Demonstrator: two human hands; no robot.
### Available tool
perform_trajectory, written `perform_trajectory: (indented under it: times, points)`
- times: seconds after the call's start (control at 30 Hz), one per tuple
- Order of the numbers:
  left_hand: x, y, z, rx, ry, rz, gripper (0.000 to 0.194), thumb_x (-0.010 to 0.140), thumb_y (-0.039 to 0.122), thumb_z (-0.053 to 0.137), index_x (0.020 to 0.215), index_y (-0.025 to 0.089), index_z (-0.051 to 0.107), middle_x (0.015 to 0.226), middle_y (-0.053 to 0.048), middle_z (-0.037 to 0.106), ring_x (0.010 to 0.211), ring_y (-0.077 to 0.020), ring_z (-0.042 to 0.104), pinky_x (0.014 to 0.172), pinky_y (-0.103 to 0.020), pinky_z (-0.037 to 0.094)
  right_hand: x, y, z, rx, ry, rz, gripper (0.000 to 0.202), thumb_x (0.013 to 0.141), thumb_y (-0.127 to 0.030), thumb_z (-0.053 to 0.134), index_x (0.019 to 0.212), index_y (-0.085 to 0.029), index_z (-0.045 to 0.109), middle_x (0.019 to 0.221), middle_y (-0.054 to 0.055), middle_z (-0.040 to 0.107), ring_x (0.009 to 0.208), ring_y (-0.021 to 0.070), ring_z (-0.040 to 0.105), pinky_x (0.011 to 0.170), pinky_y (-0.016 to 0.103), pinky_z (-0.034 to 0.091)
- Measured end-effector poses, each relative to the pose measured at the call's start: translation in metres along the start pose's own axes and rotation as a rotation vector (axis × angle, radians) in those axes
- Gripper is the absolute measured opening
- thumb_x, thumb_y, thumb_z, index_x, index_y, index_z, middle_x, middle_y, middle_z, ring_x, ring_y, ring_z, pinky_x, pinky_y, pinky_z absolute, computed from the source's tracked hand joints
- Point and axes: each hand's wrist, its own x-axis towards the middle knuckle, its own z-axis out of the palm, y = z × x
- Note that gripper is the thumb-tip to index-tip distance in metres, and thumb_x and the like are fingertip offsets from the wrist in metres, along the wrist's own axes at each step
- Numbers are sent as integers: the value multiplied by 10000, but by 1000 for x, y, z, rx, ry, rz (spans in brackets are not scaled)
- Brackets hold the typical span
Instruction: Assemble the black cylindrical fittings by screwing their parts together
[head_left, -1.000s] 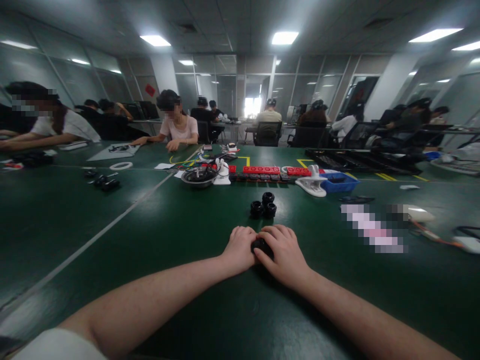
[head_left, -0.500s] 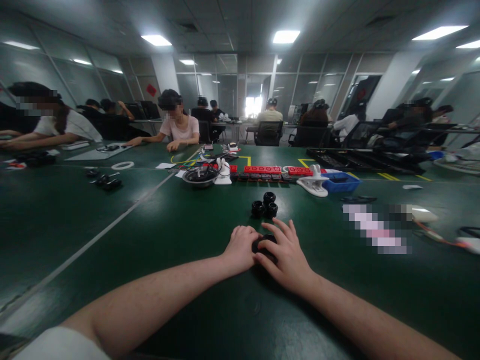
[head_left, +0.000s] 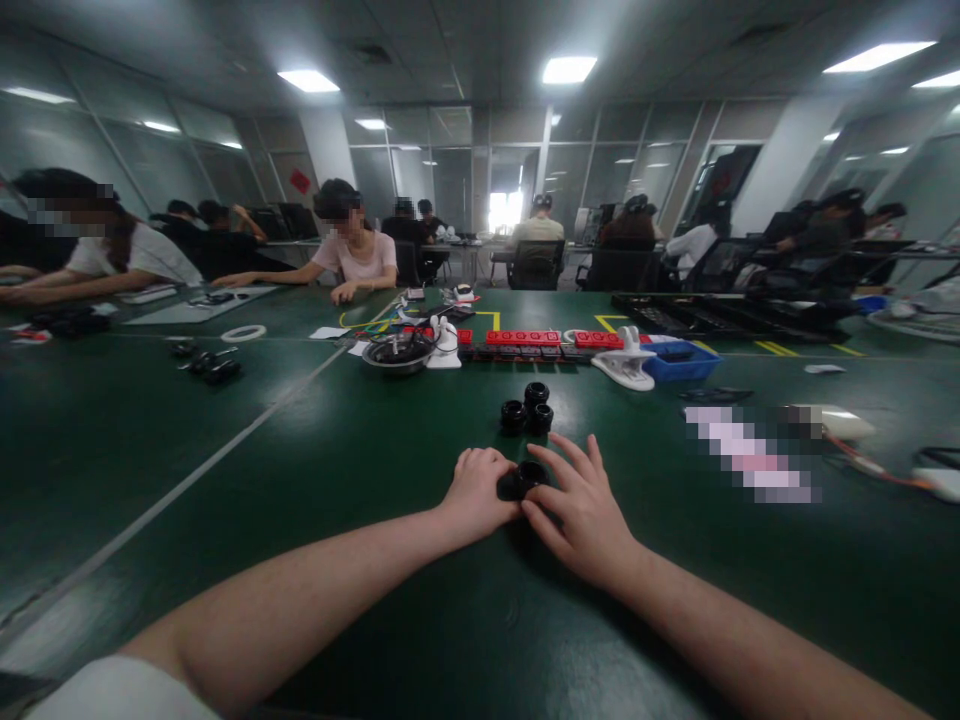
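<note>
A hollow black round fitting point(head_left: 531, 476) rests low over the green table between my two hands, its dark opening facing up. My left hand point(head_left: 480, 492) is closed around its left side, the thumb along the near edge. From the right, my right hand point(head_left: 581, 510) has thumb and index fingertips at the fitting, while its other fingers are spread and raised. Just beyond stand several similar black fittings: a left one point(head_left: 513, 417), a rear one point(head_left: 536, 394) and a right one point(head_left: 541, 418). The underside of the held fitting is hidden by my fingers.
Farther back are a metal bowl point(head_left: 396, 362) of black parts, white clamp stands point(head_left: 626, 366), red blocks point(head_left: 523, 338) in a row and a blue bin point(head_left: 681, 366). Black pieces point(head_left: 214, 365) lie left. A co-worker point(head_left: 352, 245) sits across the table.
My right hand has shifted slightly right and its fingers have lifted off the fitting's top, so the opening now shows. My left hand has moved slightly left.
</note>
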Motion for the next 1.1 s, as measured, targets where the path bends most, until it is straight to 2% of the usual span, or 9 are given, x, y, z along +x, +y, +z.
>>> perform_trajectory:
  times: [0.23, 0.4, 0.7, 0.77, 0.87, 0.93, 1.1]
  points:
    - [-1, -4, 1, -32, 23, 13, 425, 612, 536, 583, 875, 201, 580, 866, -26, 512, 865, -201, 442, 828, -362, 323, 2, 7, -4, -94, 27, 28, 253, 773, -306, 460, 620, -207, 635, 1111, 54, 547, 1166, 271, 327, 998, 534, 84]
    - [-1, -4, 2, -27, 31, 13, 446, 601, 557, 584, 871, 202, 581, 856, -26, 510, 854, -198, 445, 823, -364, 323, 4, 11, -6, -199, -15, 75, 297, 785, -360, 447, 622, -185, 622, 1126, 76, 538, 1162, 282, 329, 1000, 528, 77]
    - [-1, -1, 0, -10, 9, 22, 413, 611, 499, 600, 888, 194, 577, 864, -29, 517, 862, -202, 443, 825, -365, 329, 7, 13, 3, -205, -127, 102, 397, 759, -507, 432, 878, -160, 582, 1120, 123, 510, 1121, 292, 345, 966, 523, 161]
    - [-1, 0, 0, -10, 11, 26, 395, 617, 480, 600, 889, 196, 577, 870, -28, 519, 860, -200, 441, 826, -365, 329, 8, 11, 4, -186, -141, 111, 409, 750, -521, 439, 881, -158, 574, 1050, 120, 531, 1041, 275, 402, 924, 482, 245]
    - [-1, 0, 1, -6, 10, 30, 348, 622, 446, 600, 869, 202, 581, 865, -25, 520, 857, -198, 441, 830, -367, 325, 11, 8, 5, -158, -167, 152, 400, 738, -533, 449, 845, -168, 571, 901, 95, 545, 873, 233, 456, 775, 388, 357]
    - [-1, 0, 1, -1, 9, 34, 323, 626, 416, 599, 869, 204, 581, 866, -24, 520, 861, -199, 440, 832, -365, 324, 12, 6, 5, -148, -174, 180, 407, 721, -549, 464, 831, -171, 570, 842, 80, 537, 816, 220, 451, 712, 356, 363]
    - [-1, 2, 1, -5, 11, 31, 288, 619, 357, 604, 862, 204, 585, 869, -23, 521, 871, -200, 438, 847, -366, 315, 13, 4, 9, -124, -178, 224, 396, 702, -540, 499, 833, -173, 568, 815, 66, 532, 798, 213, 442, 687, 338, 344]
